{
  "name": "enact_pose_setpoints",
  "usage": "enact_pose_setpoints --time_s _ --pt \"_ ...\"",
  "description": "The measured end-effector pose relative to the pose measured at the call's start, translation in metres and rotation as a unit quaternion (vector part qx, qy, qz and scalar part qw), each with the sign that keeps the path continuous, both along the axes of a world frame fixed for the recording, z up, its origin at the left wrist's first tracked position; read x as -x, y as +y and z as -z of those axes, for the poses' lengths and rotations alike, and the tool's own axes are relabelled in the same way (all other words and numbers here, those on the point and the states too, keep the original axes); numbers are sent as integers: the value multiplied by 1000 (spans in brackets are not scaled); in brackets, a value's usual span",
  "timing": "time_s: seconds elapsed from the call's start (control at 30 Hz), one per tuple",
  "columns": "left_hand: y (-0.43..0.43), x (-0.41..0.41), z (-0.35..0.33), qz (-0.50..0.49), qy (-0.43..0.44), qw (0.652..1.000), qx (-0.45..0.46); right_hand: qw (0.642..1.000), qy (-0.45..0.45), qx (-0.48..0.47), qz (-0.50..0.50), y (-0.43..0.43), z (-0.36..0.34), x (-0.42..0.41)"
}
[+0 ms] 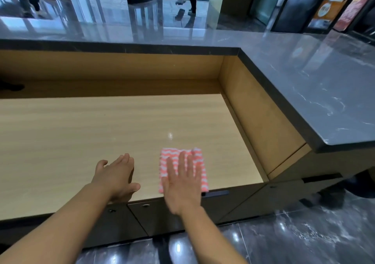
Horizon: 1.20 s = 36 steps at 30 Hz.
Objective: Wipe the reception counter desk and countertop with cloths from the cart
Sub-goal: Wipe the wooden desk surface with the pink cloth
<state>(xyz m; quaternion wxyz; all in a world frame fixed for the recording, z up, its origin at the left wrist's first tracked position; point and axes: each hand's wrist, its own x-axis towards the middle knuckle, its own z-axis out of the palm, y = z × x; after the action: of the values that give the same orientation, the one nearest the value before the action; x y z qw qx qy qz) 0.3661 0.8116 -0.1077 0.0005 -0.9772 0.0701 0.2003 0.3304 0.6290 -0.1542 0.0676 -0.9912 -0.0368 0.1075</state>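
- Pink-striped cloth [183, 167] lies flat on the desk [81, 142], near its front edge.
- Your right hand [183, 179] presses it, fingers straight; left hand [116, 174] rests open alongside.
- Soft, light, likely to bunch: keep your palm spread over its middle.

Two bare forearms run up from the bottom edge. Left hand [115, 174] and right hand [183, 184] are both bare (uncovered from fingertips back to frame edge). Right hand's outline is slightly motion-blurred.
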Motion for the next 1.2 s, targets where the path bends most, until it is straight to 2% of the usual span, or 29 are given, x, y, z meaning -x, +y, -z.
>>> enact_pose_setpoints --time_s 0.1,0.17,0.23,0.3,0.43,0.6,0.8,1.0,1.1,1.2 --pt "0 -1 1 -6 14 1000 -6 995 9 3 -94 14 -9 4" --pt "1 -1 1 -8 18 1000 -10 989 13 -15 -148 -4 -12 3" --pt "1 -1 1 -5 17 1000 -10 984 -21 -29 -173 -35 -6 1" --pt "1 -1 1 -1 8 1000 -7 988 -59 -14 -142 -70 -2 -1" --pt "0 -1 -1 4 6 1000 -8 999 -10 33 -37 -136 -9 -7" --pt "1 -1 -2 8 3 1000 -11 997 -1 60 49 -174 -15 -12" --pt "2 -1 -1 19 -1 1000 3 981 30 33 190 -118 -13 -14" --pt "29 5 -7 46 -36 995 86 992 -7 19 128 -15 -1 -8" --pt "53 8 -11 59 -45 994 77 995 -32 25 91 42 2 -6" --pt "79 5 -13 67 -24 996 43 999 -28 -15 37 94 4 -5"
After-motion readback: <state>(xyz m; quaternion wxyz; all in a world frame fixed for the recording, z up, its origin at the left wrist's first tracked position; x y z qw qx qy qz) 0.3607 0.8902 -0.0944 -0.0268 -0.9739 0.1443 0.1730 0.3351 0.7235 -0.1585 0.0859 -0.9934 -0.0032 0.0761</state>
